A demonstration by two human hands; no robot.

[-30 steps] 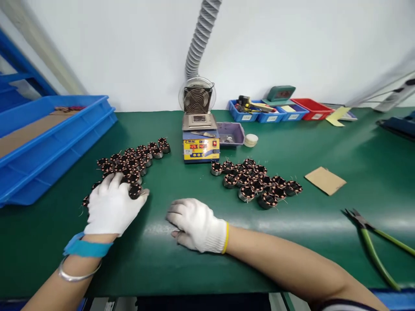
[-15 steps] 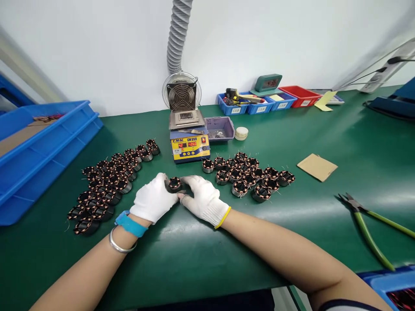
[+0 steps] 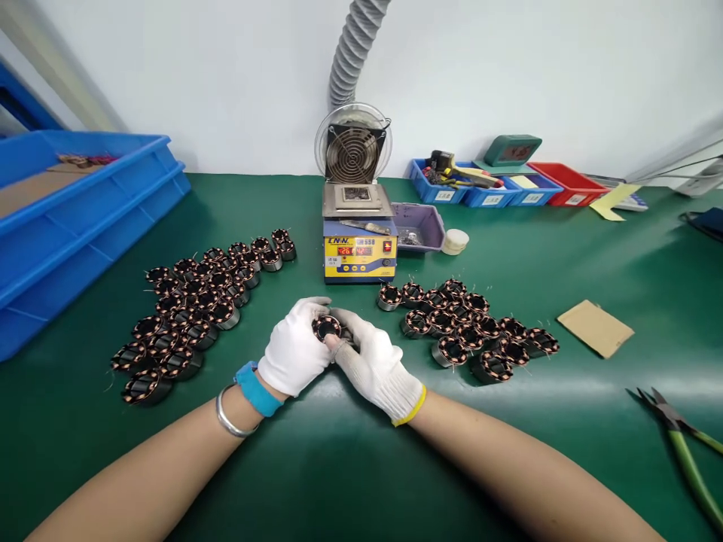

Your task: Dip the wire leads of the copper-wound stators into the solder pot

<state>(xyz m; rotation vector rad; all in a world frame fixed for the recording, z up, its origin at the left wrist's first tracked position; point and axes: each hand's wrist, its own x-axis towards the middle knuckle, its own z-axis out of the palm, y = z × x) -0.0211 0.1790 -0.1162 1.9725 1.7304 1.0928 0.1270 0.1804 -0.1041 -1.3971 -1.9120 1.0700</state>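
Observation:
Between my two gloved hands is one motor stator (image 3: 326, 328), a black ring with copper windings. My left hand (image 3: 297, 346), in a white glove, is closed round its left side. My right hand (image 3: 370, 357), gloved too, grips it from the right, with the thumb on its near edge. Straight behind the hands stands a solder pot (image 3: 360, 256) with a yellow front panel and lit red digits. A group of several stators (image 3: 195, 301) sits to the left, and another group of stators (image 3: 452, 324) to the right, thin wire ends sticking out.
Blue crates (image 3: 113, 218) are stacked at the left. Behind stand a purple tray (image 3: 432, 226), a round white tin (image 3: 455, 242), small blue bins (image 3: 489, 197) and a red bin (image 3: 570, 184). At the right lie a cardboard piece (image 3: 596, 327) and green-handled cutters (image 3: 672, 421).
The view has shifted, so most things sit differently in the frame. Both hands still hold the stator; it looks tilted more toward me, and the right thumb has come onto its near edge.

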